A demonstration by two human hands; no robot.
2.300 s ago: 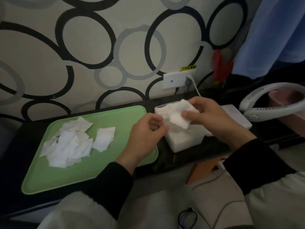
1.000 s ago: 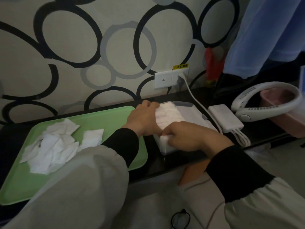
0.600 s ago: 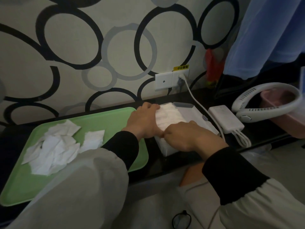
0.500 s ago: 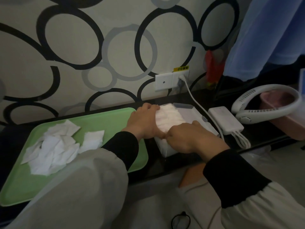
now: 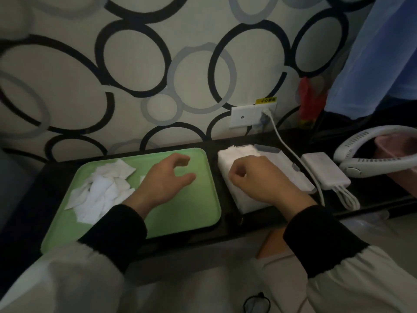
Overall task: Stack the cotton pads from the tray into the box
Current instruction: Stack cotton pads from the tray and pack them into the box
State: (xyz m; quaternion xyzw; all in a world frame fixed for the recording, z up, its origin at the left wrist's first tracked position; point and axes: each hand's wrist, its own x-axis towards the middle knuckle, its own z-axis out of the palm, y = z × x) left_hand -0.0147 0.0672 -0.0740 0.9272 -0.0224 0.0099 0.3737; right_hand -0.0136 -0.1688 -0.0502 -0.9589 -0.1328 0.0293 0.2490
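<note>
Box [image 5: 250,203] sits half hidden under the right hand [image 5: 255,177], its grip unreadable.

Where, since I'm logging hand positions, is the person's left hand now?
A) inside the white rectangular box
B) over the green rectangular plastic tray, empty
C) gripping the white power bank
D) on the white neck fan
B: the left hand is open over the bare part of the green rectangular plastic tray, right of the loose white cotton pads, holding nothing.

Home room, patterned wallpaper [image 5: 135,64], wall socket [image 5: 252,115]
</note>
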